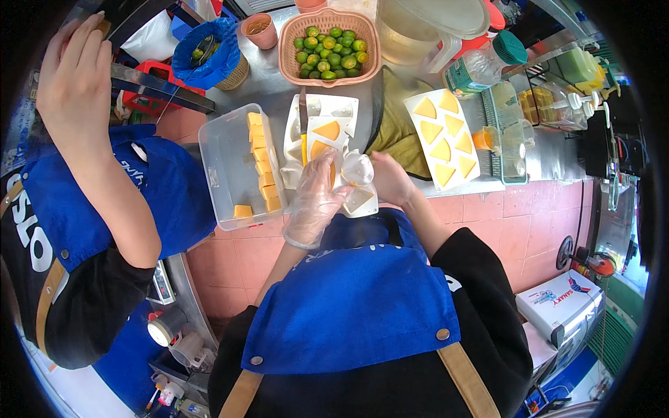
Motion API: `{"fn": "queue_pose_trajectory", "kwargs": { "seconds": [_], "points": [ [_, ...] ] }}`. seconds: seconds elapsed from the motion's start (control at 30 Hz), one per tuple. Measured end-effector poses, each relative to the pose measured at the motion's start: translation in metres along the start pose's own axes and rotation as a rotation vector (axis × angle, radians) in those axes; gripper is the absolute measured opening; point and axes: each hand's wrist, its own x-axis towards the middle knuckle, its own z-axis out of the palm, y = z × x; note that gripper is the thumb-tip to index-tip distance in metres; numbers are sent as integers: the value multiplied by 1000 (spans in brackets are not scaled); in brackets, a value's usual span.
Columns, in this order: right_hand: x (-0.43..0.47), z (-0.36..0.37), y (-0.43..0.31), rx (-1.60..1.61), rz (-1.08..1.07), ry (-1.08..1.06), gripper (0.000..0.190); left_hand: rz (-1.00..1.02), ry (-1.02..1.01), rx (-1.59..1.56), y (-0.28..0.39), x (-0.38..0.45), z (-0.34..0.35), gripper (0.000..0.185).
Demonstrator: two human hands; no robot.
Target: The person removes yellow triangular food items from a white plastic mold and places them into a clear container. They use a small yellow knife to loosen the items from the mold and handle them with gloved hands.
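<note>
My left hand, in a clear plastic glove, grips a white flexible mold with yellow wedge-shaped pieces in some cavities. My bare right hand holds its right side, the fingertips hidden behind it. Between my hands one part of the mold bulges outward. Another white mold lies underneath, and a yellow-handled knife rests on it. Left of my hands stands a clear plastic box with a line of yellow blocks along its right side. A filled white mold lies to the right, partly over an olive cloth.
A pink basket of small green citrus fruit stands at the back, beside a large lidded pitcher. A blue-lined bin is back left. A teal rack holds cups. At left, another person's arm is raised.
</note>
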Motion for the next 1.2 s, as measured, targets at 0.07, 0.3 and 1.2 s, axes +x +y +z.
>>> {"fn": "queue_pose_trajectory", "kwargs": {
  "seconds": [0.07, 0.3, 1.2],
  "points": [
    [12, -9, -10, 44, 79, -29, 54, 39, 2, -39, -3, -4, 2, 72],
    [29, 20, -28, -573, 185, 181, 26, 53, -37, 18, -3, -12, 3, 66],
    [30, 2, 18, -227, -65, 181, 21, 46, 293, -177, -16, -18, 13, 65]
  ]
}}
